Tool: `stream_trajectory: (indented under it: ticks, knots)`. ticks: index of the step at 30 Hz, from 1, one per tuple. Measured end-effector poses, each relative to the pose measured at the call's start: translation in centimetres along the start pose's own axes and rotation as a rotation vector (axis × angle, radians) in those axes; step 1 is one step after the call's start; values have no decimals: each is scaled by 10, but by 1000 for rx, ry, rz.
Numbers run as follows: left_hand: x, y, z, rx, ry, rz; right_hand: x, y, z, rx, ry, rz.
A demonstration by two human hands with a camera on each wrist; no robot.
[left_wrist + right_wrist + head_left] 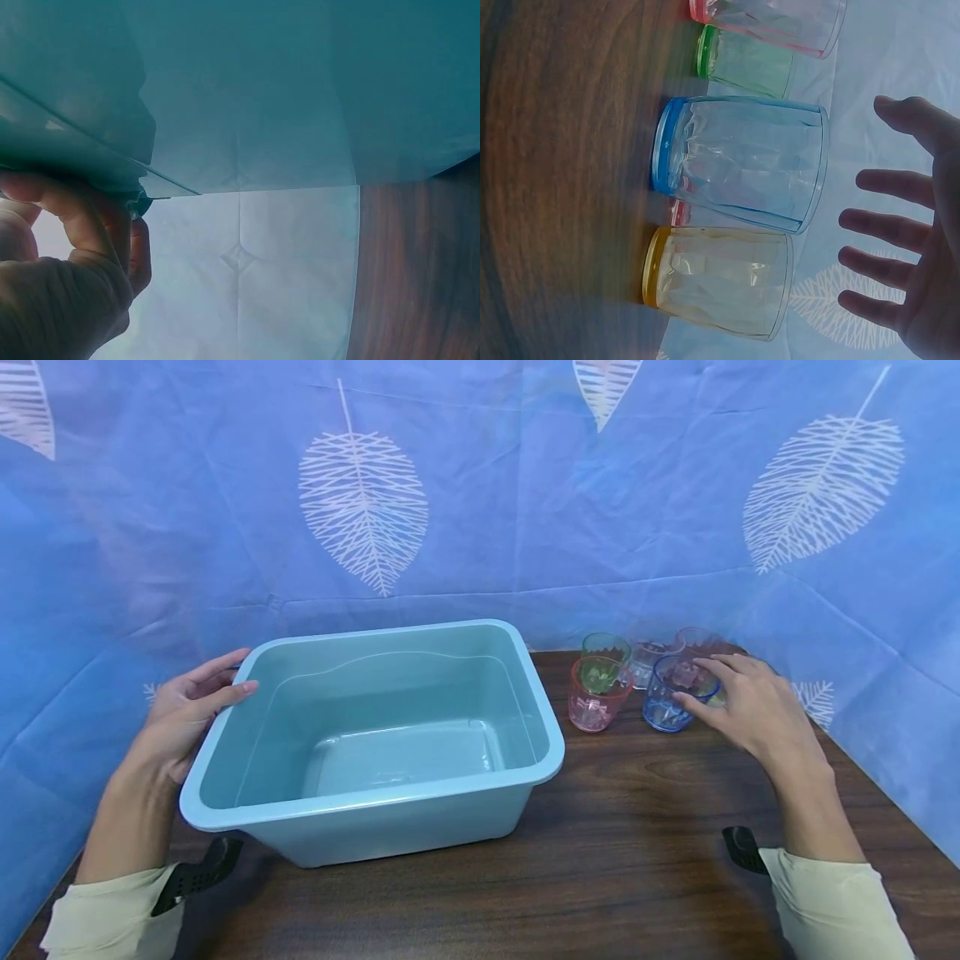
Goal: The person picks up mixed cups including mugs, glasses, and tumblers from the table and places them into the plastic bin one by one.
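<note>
My left hand holds the left rim of a light blue plastic basin, thumb over the edge and fingers curled below it, as the left wrist view shows. No contents are visible in the basin. Over at the right, my right hand hovers beside the rim of a blue-tinted cup, fingers spread. In the right wrist view a gap separates the fingertips from the blue cup and from a yellow-based cup, which is mostly hidden in the head view.
Left of the blue cup stand a red-rimmed cup and a green cup. Behind are a clear cup and a pinkish cup. A blue leaf-patterned cloth hangs behind the dark wooden table.
</note>
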State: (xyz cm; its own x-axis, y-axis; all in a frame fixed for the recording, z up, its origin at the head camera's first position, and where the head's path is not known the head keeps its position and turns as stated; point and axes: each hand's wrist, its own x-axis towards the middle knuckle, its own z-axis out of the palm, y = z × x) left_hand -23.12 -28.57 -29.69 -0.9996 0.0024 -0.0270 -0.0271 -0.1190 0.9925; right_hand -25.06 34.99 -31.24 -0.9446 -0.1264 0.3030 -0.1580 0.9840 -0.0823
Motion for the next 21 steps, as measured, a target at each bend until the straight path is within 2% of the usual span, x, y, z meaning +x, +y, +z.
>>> stream_trajectory:
  ticks: [8,21]
  knots:
    - [-2,-2,3,-35,-11,10,1,5,-1,3,3,0]
    - [-5,-3,5,-27,-16,23,2,6,0,32,35,-20]
